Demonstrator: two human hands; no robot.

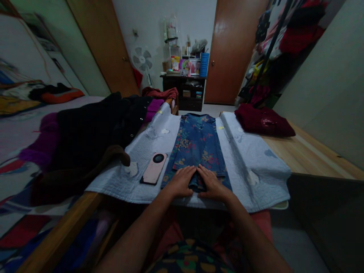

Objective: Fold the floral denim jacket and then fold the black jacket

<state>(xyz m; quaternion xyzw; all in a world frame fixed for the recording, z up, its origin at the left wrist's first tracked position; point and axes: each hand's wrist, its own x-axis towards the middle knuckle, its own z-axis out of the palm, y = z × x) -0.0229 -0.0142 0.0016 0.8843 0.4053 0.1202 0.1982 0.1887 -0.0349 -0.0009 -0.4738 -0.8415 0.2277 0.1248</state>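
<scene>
Left hand (pixel 182 182) and right hand (pixel 212 184) lie palm down, open, fingers extended, gripping nothing, on the near end of one folded blue floral denim garment (pixel 199 144). It lies centrally on a pale blue quilted cloth (pixel 241 170). Just left of it: one pink phone (pixel 155 171) with round black camera housing. Farther out: one black-and-purple garment (pixel 96 125) left, one folded maroon garment (pixel 256 119) right. Beyond: one white fan (pixel 143 58), one blue cylindrical container (pixel 204 64), two brown wooden doors (pixel 230 49). Package lettering too small to read.
</scene>
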